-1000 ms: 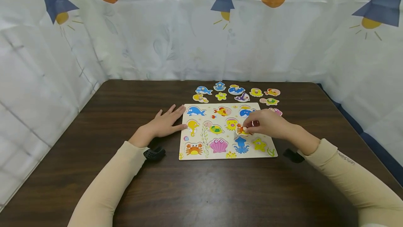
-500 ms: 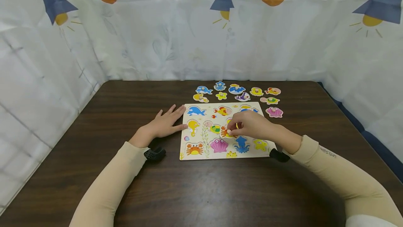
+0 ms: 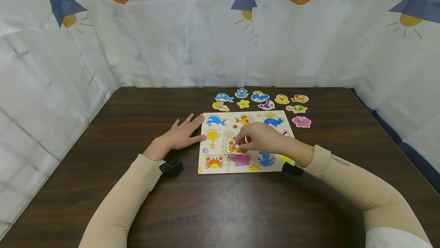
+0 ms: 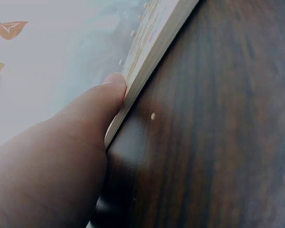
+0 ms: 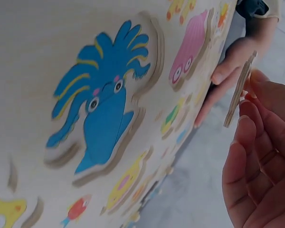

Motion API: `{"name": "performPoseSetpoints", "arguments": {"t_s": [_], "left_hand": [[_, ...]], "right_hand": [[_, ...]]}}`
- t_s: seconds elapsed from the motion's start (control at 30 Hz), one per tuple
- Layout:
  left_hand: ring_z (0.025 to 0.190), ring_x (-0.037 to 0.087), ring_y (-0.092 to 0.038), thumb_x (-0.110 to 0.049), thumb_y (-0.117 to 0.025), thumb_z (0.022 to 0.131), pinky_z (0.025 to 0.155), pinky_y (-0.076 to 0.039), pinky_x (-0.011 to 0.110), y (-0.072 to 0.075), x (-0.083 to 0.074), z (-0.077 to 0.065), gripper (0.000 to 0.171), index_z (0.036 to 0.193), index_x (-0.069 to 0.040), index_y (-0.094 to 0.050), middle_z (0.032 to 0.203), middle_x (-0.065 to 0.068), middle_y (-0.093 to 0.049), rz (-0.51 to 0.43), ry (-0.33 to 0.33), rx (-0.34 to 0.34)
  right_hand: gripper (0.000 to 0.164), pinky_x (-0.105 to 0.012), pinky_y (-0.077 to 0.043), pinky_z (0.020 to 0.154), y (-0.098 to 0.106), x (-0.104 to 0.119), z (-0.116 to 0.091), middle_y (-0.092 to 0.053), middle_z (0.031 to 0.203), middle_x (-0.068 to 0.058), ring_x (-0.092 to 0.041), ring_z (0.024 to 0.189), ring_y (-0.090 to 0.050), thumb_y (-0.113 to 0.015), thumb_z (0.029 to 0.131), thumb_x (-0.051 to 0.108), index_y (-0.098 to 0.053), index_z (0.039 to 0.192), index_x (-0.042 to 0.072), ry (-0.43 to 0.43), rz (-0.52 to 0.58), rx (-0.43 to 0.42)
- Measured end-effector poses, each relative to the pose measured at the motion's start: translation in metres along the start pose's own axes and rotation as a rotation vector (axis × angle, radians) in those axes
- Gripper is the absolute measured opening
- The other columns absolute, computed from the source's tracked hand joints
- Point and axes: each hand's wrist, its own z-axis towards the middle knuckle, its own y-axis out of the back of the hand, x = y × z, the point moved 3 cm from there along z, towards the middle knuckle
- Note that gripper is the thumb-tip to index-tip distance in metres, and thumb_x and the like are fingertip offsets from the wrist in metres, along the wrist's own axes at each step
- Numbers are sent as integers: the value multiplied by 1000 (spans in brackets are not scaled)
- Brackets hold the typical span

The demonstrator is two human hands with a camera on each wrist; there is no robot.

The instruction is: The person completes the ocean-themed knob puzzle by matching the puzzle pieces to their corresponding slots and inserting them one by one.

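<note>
My right hand (image 3: 261, 137) pinches a crab puzzle piece (image 3: 232, 148) by its small round knob. It holds the piece above the pale wooden puzzle board (image 3: 229, 119), over the area between the turtle and the shell. The right wrist view shows that piece edge-on, apart from the board. The board's crab recess (image 3: 214, 162) lies to the left, at the lower left corner. My left hand (image 3: 182, 133) rests with fingers spread at the board's left edge. In the left wrist view its thumb (image 4: 115, 81) touches that edge.
Behind the board lie several loose knobbed pieces, among them a blue whale (image 3: 224, 98) and a yellow star (image 3: 243, 104). A pink shell piece (image 3: 301, 122) lies to the right. Dark wooden table (image 3: 220, 209) surrounds the board, with a printed curtain (image 3: 206, 41) behind.
My right hand has carried the crab piece leftward across the board, from near the octopus to beside the turtle and shell. The left hand has stayed in place.
</note>
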Motion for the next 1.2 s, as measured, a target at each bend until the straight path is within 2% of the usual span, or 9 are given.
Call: {"name": "performPoseSetpoints", "arguments": {"t_s": [0.3,0.5,1.2], "left_hand": [[157,34,0,-60,-51,102,115,1,72,-1,1,1,89,167,-16,-9,171,6,-10,6,-3,-7],[157,34,-1,-62,-50,102,115,0,72,-3,2,1,89,167,-16,-9,171,5,-11,16,7,-6],[156,36,-3,-59,-51,103,115,-1,73,0,0,-1,88,167,-15,-11,171,7,-12,21,5,-16]], "right_hand": [[4,-26,-46,63,-12,10,13,-62,73,15,-5,68,-54,-82,90,23,-81,91,20,-29,-3,36],[5,-26,-44,62,-21,21,20,-61,71,15,-5,67,-54,-82,90,27,-80,88,23,-72,-9,95],[9,-26,-43,63,-41,48,43,-61,68,16,-7,72,-55,-82,91,28,-82,96,20,-54,-58,165]]}}
